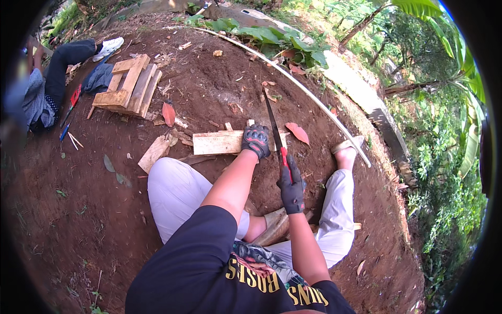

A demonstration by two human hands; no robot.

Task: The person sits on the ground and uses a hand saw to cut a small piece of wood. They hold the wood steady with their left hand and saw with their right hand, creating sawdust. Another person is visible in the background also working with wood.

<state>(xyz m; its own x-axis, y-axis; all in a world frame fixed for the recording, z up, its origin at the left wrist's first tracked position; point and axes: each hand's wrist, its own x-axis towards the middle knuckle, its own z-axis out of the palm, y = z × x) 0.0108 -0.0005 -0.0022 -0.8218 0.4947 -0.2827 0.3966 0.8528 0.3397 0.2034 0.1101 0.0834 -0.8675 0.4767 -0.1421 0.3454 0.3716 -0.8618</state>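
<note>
My left hand (255, 140), in a black glove with red accents, grips a pale wooden board (217, 143) near its right end. The board lies crosswise in front of my legs, on top of other wood pieces. My right hand (292, 187), also gloved in black, is wrapped round the red handle of a handsaw (271, 118). Its long dark blade points away from me, just right of my left hand, across the board's right end. From this angle I cannot tell whether the teeth touch the wood.
A small wooden stool-like frame (128, 86) stands at the left. Beyond it a person in dark trousers (70, 60) sits near another red-handled tool (75, 98). A loose plank (156, 153) lies by my left knee. A long pale pole (293, 78) curves across the soil at the right.
</note>
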